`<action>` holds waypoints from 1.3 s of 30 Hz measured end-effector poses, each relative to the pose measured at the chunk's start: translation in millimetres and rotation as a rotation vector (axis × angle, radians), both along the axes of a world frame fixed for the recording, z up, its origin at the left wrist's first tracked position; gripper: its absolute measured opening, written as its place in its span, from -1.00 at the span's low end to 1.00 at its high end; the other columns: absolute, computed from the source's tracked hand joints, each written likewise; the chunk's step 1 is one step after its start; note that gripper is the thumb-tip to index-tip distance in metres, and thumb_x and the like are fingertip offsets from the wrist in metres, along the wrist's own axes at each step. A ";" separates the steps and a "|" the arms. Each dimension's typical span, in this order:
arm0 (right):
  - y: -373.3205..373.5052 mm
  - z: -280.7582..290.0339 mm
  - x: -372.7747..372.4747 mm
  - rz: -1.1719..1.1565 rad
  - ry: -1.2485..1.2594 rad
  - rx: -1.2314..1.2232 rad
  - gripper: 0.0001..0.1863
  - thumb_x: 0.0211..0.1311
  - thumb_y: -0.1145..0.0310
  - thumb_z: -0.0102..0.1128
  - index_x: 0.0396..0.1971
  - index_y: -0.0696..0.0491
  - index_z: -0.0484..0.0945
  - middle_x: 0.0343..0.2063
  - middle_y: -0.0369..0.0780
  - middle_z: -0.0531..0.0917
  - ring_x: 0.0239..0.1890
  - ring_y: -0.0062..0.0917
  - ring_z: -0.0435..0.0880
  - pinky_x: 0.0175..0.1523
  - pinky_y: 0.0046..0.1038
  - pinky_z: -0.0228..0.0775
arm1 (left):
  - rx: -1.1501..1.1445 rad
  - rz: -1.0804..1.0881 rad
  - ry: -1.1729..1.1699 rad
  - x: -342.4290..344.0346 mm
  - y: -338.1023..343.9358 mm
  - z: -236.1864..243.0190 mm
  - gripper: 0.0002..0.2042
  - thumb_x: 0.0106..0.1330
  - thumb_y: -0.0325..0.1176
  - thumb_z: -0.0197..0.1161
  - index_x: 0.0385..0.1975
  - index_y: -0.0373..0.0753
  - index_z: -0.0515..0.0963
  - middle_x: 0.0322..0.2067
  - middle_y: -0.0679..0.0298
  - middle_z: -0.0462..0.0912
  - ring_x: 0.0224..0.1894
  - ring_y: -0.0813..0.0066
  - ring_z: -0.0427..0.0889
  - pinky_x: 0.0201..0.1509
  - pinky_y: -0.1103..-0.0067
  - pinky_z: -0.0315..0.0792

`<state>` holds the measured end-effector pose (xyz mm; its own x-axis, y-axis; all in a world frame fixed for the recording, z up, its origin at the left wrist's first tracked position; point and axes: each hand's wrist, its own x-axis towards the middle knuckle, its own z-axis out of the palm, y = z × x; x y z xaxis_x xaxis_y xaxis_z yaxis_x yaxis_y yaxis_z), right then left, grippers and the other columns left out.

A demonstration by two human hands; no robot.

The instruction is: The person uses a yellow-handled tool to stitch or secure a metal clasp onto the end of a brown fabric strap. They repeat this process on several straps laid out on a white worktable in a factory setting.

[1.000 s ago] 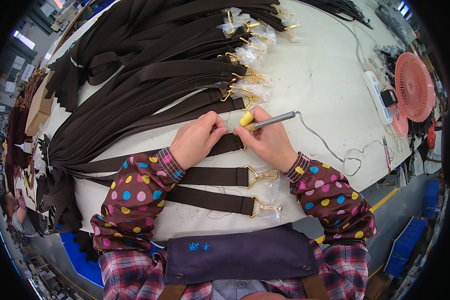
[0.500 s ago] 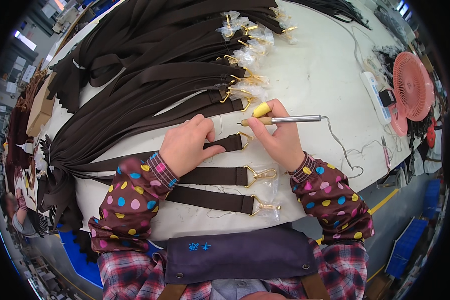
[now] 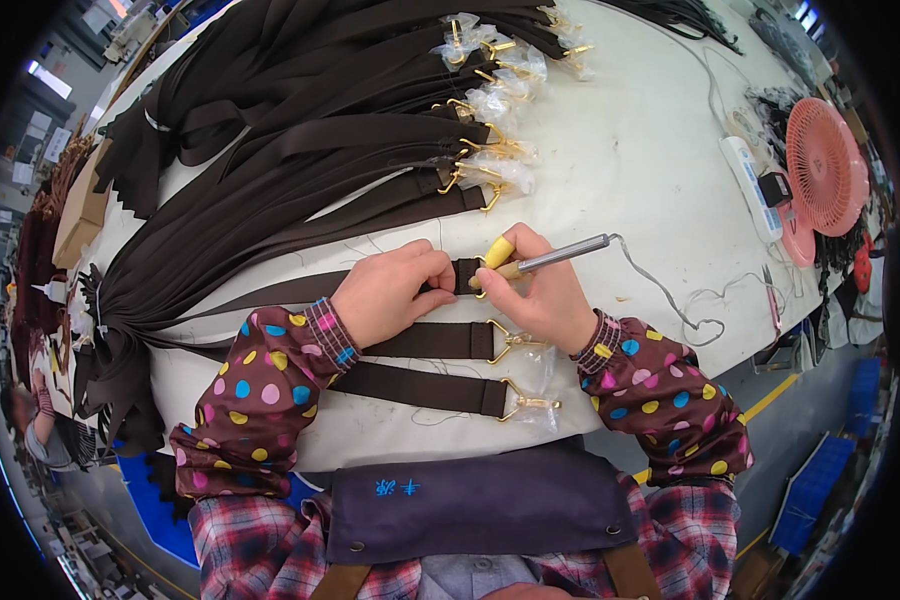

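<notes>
Our left hand (image 3: 388,290) pinches the likely light, pliable strap (image 3: 464,273), best held near its end; at three o'clock our right hand (image 3: 547,298) grips a pen-like tool (image 3: 570,249).

The bare left hand (image 3: 390,292) hides part of a flat dark-brown webbing strap (image 3: 465,272). Whether the slim grey-barrelled pen-shaped tool (image 3: 567,251) touches it cannot be determined. The upper edge crops a heap of dark-brown fabric straps (image 3: 300,62).
</notes>
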<state>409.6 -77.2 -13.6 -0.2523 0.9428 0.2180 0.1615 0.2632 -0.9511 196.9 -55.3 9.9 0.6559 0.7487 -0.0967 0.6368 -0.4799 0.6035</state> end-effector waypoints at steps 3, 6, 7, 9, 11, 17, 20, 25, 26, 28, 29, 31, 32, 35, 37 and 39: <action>-0.2 2.8 0.5 0.005 -0.059 0.020 -0.76 0.08 0.40 0.30 -0.46 0.16 0.38 -0.61 -0.16 0.59 -0.55 -0.48 0.62 -0.44 -0.48 0.40 | -0.095 0.050 -0.129 -1.4 2.6 -1.2 -0.85 0.20 -0.35 0.32 -0.39 -0.21 0.48 -0.42 0.29 0.51 -0.40 0.36 0.54 -0.35 0.49 0.41; -0.7 4.5 1.1 -0.004 -0.151 0.099 -0.74 0.06 0.40 0.31 -0.47 0.16 0.37 -0.62 -0.15 0.58 -0.57 -0.44 0.61 -0.45 -0.48 0.39 | -0.226 0.079 -0.235 -3.6 4.9 -5.6 -0.86 0.24 -0.37 0.30 -0.35 -0.24 0.47 -0.48 0.31 0.50 -0.48 0.50 0.48 -0.40 0.56 0.38; -0.9 4.7 1.2 -0.011 -0.184 0.135 -0.74 0.05 0.40 0.32 -0.47 0.16 0.37 -0.62 -0.15 0.57 -0.57 -0.43 0.61 -0.45 -0.48 0.39 | -0.282 0.109 -0.242 -3.2 5.0 -4.1 -0.86 0.25 -0.37 0.29 -0.35 -0.25 0.47 -0.50 0.32 0.50 -0.50 0.53 0.47 -0.41 0.57 0.37; -0.9 4.5 1.1 -0.018 -0.197 0.143 -0.73 0.05 0.39 0.33 -0.47 0.16 0.37 -0.62 -0.14 0.57 -0.57 -0.40 0.61 -0.45 -0.47 0.40 | -0.393 0.172 -0.256 -2.3 4.7 1.0 -0.86 0.28 -0.37 0.27 -0.35 -0.27 0.47 -0.53 0.34 0.49 -0.53 0.60 0.44 -0.43 0.60 0.35; -0.9 4.3 1.1 -0.027 -0.210 0.147 -0.72 0.04 0.39 0.33 -0.47 0.16 0.37 -0.62 -0.14 0.57 -0.56 -0.38 0.61 -0.45 -0.45 0.42 | -0.392 0.171 -0.258 -2.1 5.1 1.4 -0.85 0.28 -0.37 0.27 -0.36 -0.28 0.46 -0.55 0.34 0.50 -0.54 0.60 0.44 -0.45 0.61 0.35; -0.9 4.4 -0.1 -0.034 -0.252 0.135 -0.71 0.04 0.38 0.34 -0.46 0.16 0.36 -0.60 -0.13 0.57 -0.55 -0.35 0.62 -0.44 -0.43 0.44 | -0.396 0.171 -0.249 -1.9 5.6 2.8 -0.85 0.29 -0.36 0.26 -0.35 -0.28 0.46 -0.57 0.34 0.50 -0.55 0.60 0.45 -0.45 0.61 0.35; -0.4 2.9 -0.3 -0.032 -0.269 0.145 -0.71 0.04 0.37 0.34 -0.46 0.16 0.37 -0.60 -0.13 0.57 -0.55 -0.35 0.62 -0.44 -0.43 0.44 | -0.396 0.173 -0.248 -2.0 5.6 2.8 -0.85 0.29 -0.36 0.26 -0.35 -0.28 0.46 -0.57 0.34 0.50 -0.55 0.60 0.45 -0.46 0.61 0.35; -0.2 1.2 0.3 -0.029 -0.277 0.137 -0.71 0.05 0.36 0.34 -0.45 0.15 0.37 -0.60 -0.13 0.57 -0.55 -0.37 0.60 -0.45 -0.42 0.43 | -0.398 0.177 -0.260 -1.9 5.8 0.8 -0.85 0.30 -0.36 0.26 -0.35 -0.28 0.46 -0.59 0.34 0.50 -0.56 0.61 0.44 -0.47 0.61 0.34; -0.2 0.6 0.3 -0.028 -0.270 0.132 -0.71 0.05 0.36 0.34 -0.45 0.15 0.37 -0.60 -0.13 0.57 -0.55 -0.37 0.59 -0.45 -0.42 0.43 | -0.398 0.176 -0.261 -2.1 6.0 0.2 -0.85 0.30 -0.36 0.25 -0.35 -0.28 0.46 -0.60 0.34 0.50 -0.58 0.61 0.44 -0.48 0.61 0.34; -0.4 -0.2 0.2 -0.027 -0.256 0.121 -0.71 0.05 0.35 0.34 -0.45 0.15 0.37 -0.59 -0.13 0.57 -0.55 -0.37 0.59 -0.45 -0.42 0.43 | -0.403 0.180 -0.264 -2.2 6.2 -1.0 -0.85 0.30 -0.35 0.25 -0.34 -0.27 0.46 -0.61 0.34 0.49 -0.60 0.62 0.44 -0.50 0.61 0.33; -0.6 0.0 0.1 -0.026 -0.253 0.109 -0.71 0.05 0.35 0.34 -0.44 0.15 0.37 -0.59 -0.13 0.57 -0.54 -0.37 0.59 -0.45 -0.42 0.43 | -0.407 0.184 -0.266 -2.2 6.3 -1.5 -0.86 0.30 -0.35 0.24 -0.34 -0.27 0.46 -0.62 0.35 0.49 -0.61 0.62 0.43 -0.52 0.62 0.32; -1.0 0.8 -0.1 -0.023 -0.246 0.083 -0.71 0.05 0.35 0.34 -0.44 0.15 0.37 -0.59 -0.13 0.57 -0.54 -0.37 0.59 -0.45 -0.43 0.43 | -0.412 0.192 -0.279 -2.5 6.2 -3.0 -0.86 0.31 -0.35 0.24 -0.33 -0.27 0.46 -0.64 0.36 0.48 -0.63 0.64 0.43 -0.54 0.62 0.31; -0.8 0.1 -0.1 -0.025 -0.253 0.094 -0.71 0.05 0.35 0.34 -0.44 0.15 0.37 -0.59 -0.13 0.57 -0.54 -0.37 0.59 -0.45 -0.43 0.43 | -0.412 0.196 -0.290 -2.7 5.9 -4.1 -0.86 0.31 -0.35 0.23 -0.32 -0.26 0.45 -0.64 0.36 0.47 -0.63 0.64 0.42 -0.56 0.63 0.31; -0.5 -1.6 0.1 -0.027 -0.245 0.083 -0.72 0.06 0.36 0.33 -0.44 0.15 0.37 -0.59 -0.13 0.56 -0.55 -0.39 0.59 -0.45 -0.44 0.43 | -0.432 0.215 -0.297 -2.9 6.9 -6.6 -0.86 0.33 -0.33 0.22 -0.31 -0.25 0.45 -0.64 0.38 0.47 -0.62 0.68 0.42 -0.56 0.66 0.32; -0.4 -1.0 -0.1 -0.016 -0.195 0.022 -0.73 0.08 0.38 0.31 -0.43 0.14 0.36 -0.59 -0.16 0.56 -0.55 -0.44 0.60 -0.45 -0.47 0.43 | -0.468 0.238 -0.329 -2.7 7.8 -8.9 -0.85 0.35 -0.32 0.21 -0.30 -0.24 0.43 -0.61 0.39 0.48 -0.59 0.71 0.43 -0.55 0.69 0.36; -0.7 -3.6 -1.4 -0.039 -0.048 -0.019 -0.75 0.12 0.39 0.29 -0.42 0.14 0.36 -0.60 -0.21 0.56 -0.56 -0.53 0.60 -0.46 -0.51 0.42 | -0.522 0.269 -0.398 -2.0 8.5 -12.6 -0.85 0.37 -0.31 0.18 -0.29 -0.24 0.42 -0.55 0.40 0.50 -0.54 0.73 0.45 -0.52 0.72 0.41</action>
<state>408.2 -77.9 -17.2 -0.2247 0.9561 0.1881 0.2171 0.2374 -0.9469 194.8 -46.7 -2.6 0.5150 0.8107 -0.2785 0.3755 0.0787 0.9235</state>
